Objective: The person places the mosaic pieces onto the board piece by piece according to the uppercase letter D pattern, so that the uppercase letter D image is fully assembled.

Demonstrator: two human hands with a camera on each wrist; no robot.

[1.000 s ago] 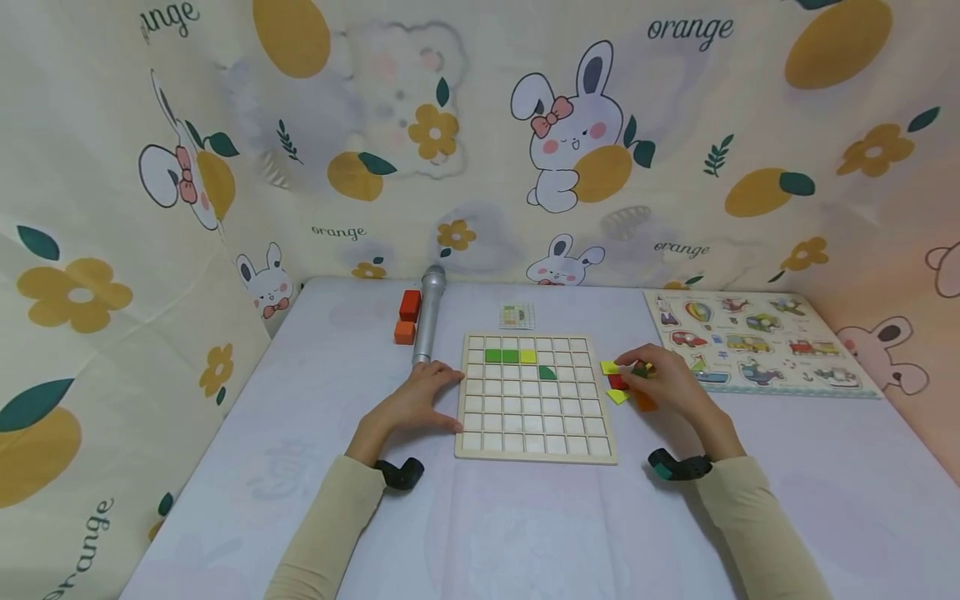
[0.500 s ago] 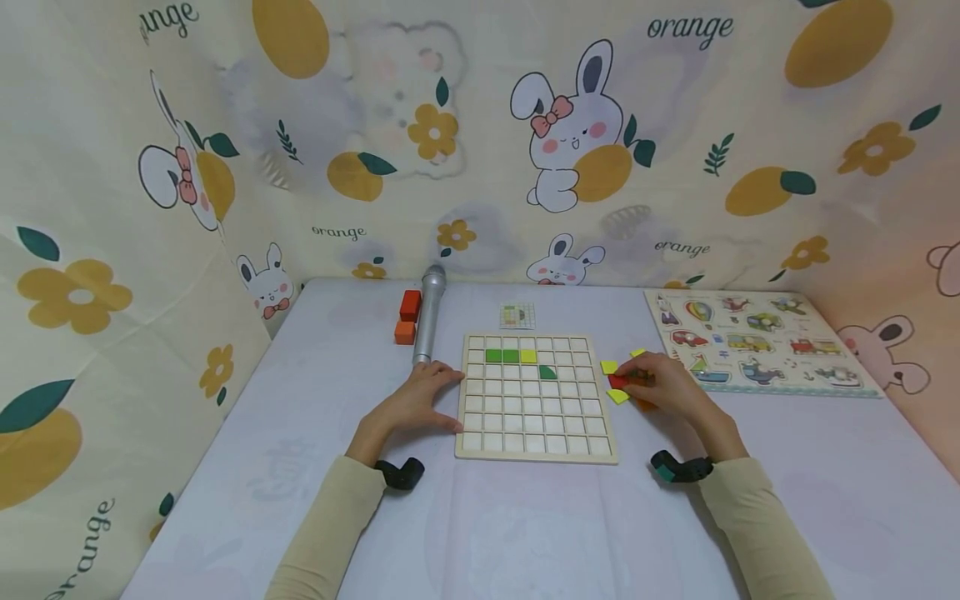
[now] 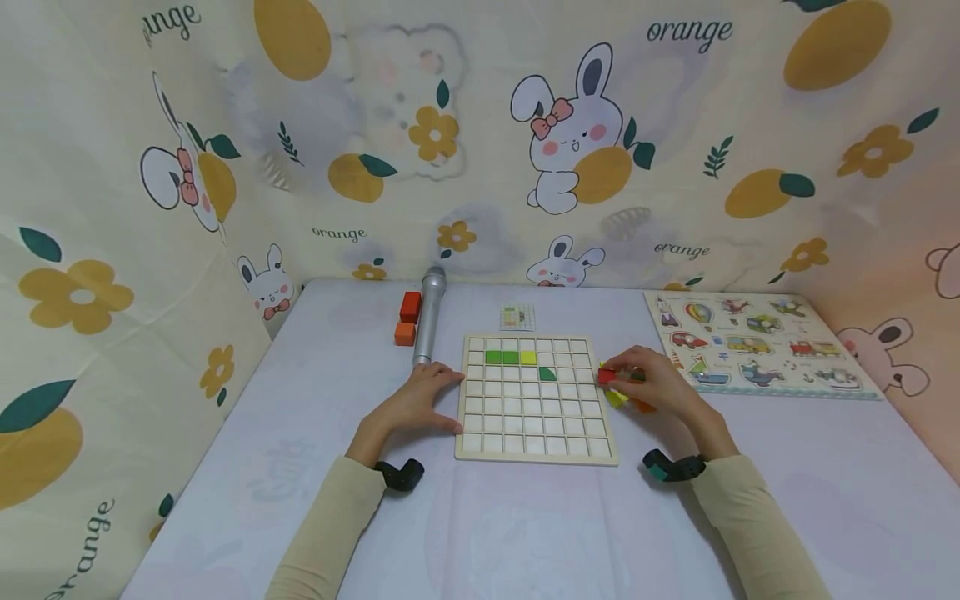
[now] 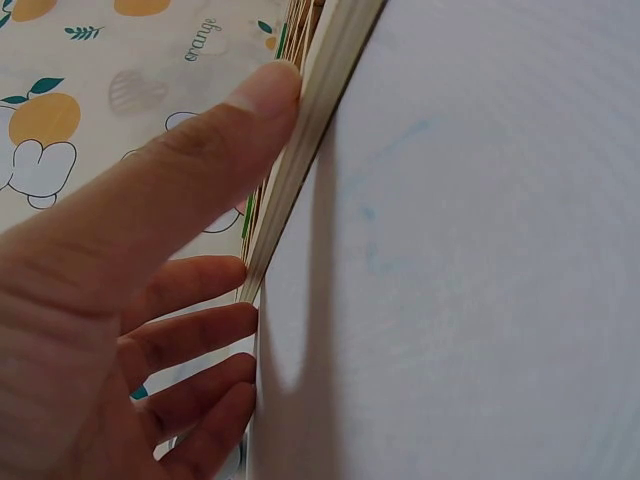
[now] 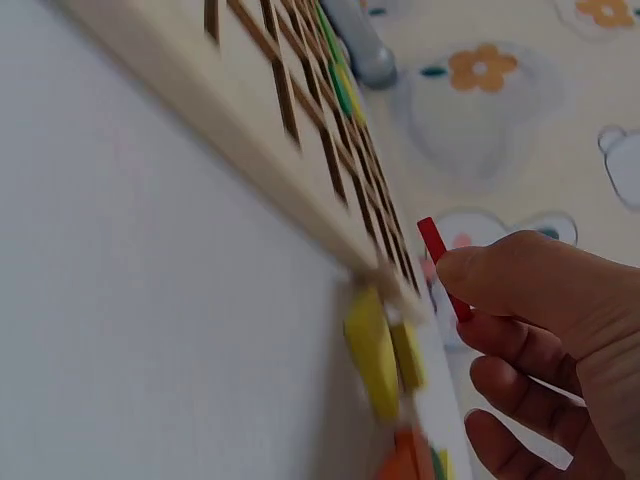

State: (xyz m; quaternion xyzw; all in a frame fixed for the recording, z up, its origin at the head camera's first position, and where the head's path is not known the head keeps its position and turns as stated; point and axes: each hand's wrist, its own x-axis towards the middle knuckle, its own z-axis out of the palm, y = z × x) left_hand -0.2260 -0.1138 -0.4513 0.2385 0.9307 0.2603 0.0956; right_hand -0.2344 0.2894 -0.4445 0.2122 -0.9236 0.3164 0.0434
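Note:
A wooden grid board [image 3: 536, 459] lies on the table. In its upper rows sit two green squares [image 3: 502, 357], a yellow square [image 3: 528, 357] and a dark green quarter-circle [image 3: 548, 375]. My left hand [image 3: 412, 402] rests at the board's left edge, the thumb [image 4: 215, 140] and fingertips touching the rim with the fingers spread. Just beyond the right edge, my right hand [image 3: 656, 382] pinches a red square tile [image 5: 434, 243] between thumb and finger, raised on its edge. Loose yellow tiles [image 5: 370, 350] and an orange piece [image 5: 405, 458] lie below that hand, partly hidden by it.
Behind the left hand lies a silver microphone [image 3: 428, 312], with a red block [image 3: 410, 306] and an orange block [image 3: 405, 334] beside it. A small pattern card [image 3: 517, 317] is behind the board. At the back right lies a picture puzzle board [image 3: 738, 329].
My right hand has picked the red tile from the loose pieces and moved it slightly left, toward the board's right edge. My left hand stays in place.

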